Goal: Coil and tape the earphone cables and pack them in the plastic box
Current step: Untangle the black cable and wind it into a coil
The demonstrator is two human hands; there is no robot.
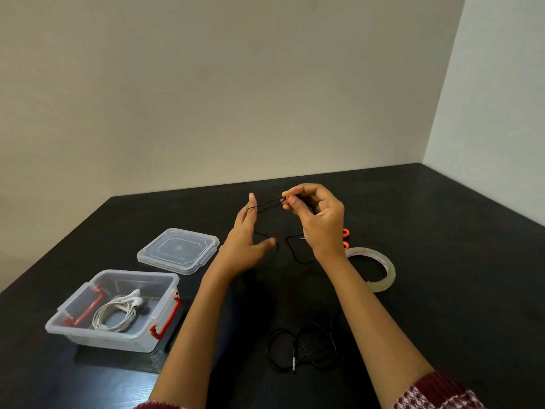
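pale bare walls meet in a corner behind a dark bench, and your two forearms reach out over it from maroon patterned sleeves. your right hand is raised above the middle of the bench, its thumb and forefinger pinching a thin black earphone cable while the other fingers curl loosely behind. from that pinch the cable runs left in a narrow loop to your left hand, which is held flat and upright with its fingers straight and pressed together and the thumb spread out to the side; the cable passes round the upper fingers there without being gripped. more of this cable hangs down between your hands and lies in loose bends on the bench under your right wrist. nearer to you, between your forearms, a second black cable lies on the bench in a few untidy loops with its metal plug showing. at your left stands the clear plastic box, open, with red latches at its ends, and a coiled set of white earphones lies inside on its floor. the clear lid lies flat on the bench just behind the box, apart from it. at your right, a roll of clear tape lies flat on the bench beside your right forearm, and two orange handles peek out just beyond it, mostly hidden by your wrist, so you cannot tell what tool they belong to.
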